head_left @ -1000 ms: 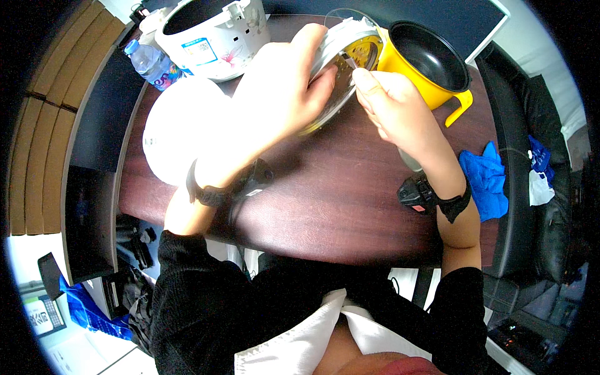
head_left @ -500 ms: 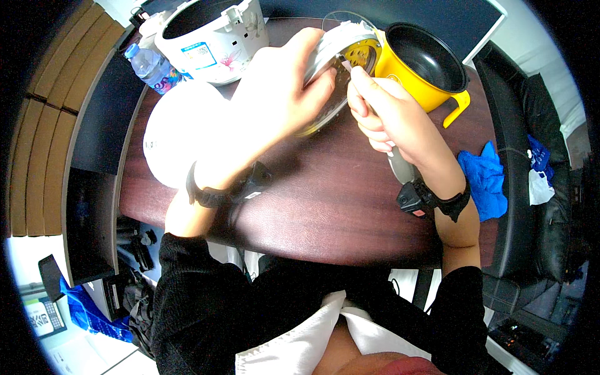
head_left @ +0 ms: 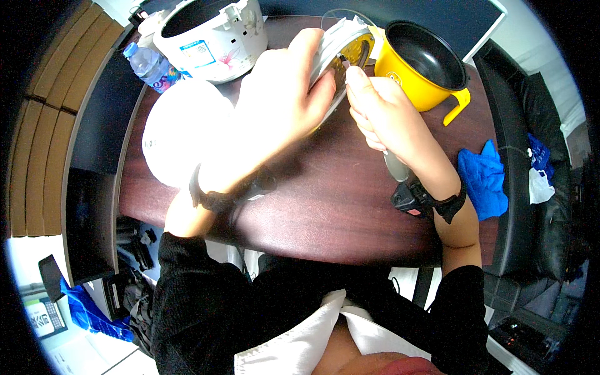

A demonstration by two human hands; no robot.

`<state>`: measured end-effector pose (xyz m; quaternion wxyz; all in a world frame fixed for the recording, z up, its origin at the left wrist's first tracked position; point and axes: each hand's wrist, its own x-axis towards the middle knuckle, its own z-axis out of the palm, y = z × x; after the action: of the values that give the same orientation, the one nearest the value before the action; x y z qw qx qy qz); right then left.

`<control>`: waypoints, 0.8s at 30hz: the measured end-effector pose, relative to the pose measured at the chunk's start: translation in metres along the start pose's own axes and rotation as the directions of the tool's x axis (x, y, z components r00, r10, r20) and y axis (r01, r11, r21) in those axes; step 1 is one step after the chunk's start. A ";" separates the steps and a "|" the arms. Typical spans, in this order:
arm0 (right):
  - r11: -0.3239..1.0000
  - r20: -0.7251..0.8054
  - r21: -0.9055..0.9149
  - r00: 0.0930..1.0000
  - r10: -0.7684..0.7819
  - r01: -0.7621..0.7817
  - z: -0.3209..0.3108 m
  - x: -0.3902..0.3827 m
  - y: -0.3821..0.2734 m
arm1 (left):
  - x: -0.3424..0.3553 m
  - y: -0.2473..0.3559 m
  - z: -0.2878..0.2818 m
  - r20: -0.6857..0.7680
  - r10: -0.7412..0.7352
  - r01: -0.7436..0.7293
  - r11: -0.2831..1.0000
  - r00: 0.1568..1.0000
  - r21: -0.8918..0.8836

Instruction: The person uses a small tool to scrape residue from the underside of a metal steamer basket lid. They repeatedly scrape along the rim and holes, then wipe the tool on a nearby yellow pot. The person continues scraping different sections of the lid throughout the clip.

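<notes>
My left hand [head_left: 284, 87] grips the rim of a white round part like a cooker lid [head_left: 334, 47]. It is tilted up above the table, and its yellowish inner face with holes turns toward the right. In my right hand [head_left: 381, 103] is a slim tool with a grey handle [head_left: 395, 166]; its small pale tip meets or nearly meets the inner face. Fingers cover most of the tool, so its kind does not show. Beside my left forearm lies a large white round thing [head_left: 181, 134], washed out by glare.
A white rice cooker body [head_left: 250, 37] with a flower print stands at the back left, a water bottle [head_left: 150, 65] beside it. To the right are a yellow pot [head_left: 406, 78] with a black inside and a blue cloth [head_left: 482, 181]. All rest on the dark wooden table [head_left: 325, 206].
The white round part has turned more edge-on, so less of its inner face shows. My right hand has shifted slightly left with the tool, still by that face.
</notes>
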<state>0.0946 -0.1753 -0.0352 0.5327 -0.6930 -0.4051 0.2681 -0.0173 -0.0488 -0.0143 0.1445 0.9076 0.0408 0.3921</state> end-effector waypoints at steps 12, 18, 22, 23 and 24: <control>0.523 -0.146 -0.774 0.703 -0.696 0.357 -0.001 0.009 0.005 | 0.006 -0.008 -0.005 0.019 0.027 -0.025 0.997 0.999 -0.077; 0.754 -0.128 -0.518 0.835 -0.535 0.404 -0.007 0.008 0.003 | 0.010 -0.014 -0.004 0.023 0.035 -0.031 0.985 0.999 -0.170; 0.976 0.178 0.182 0.981 0.084 -0.116 -0.016 0.005 -0.007 | 0.010 -0.017 -0.001 0.010 0.025 -0.023 0.978 1.000 -0.208; 0.914 0.301 0.304 0.937 0.175 -0.268 -0.020 0.004 -0.009 | 0.011 -0.016 -0.001 0.019 0.023 -0.019 0.978 1.000 -0.207; 0.915 0.310 0.315 0.939 0.151 -0.251 -0.021 0.003 -0.008 | 0.011 -0.016 -0.002 0.028 0.021 -0.014 0.979 0.999 -0.206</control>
<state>0.1113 -0.1827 -0.0207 0.5541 -0.5806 -0.3479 0.4846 -0.0103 -0.0308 -0.0097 0.2345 0.8939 -0.0101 0.3818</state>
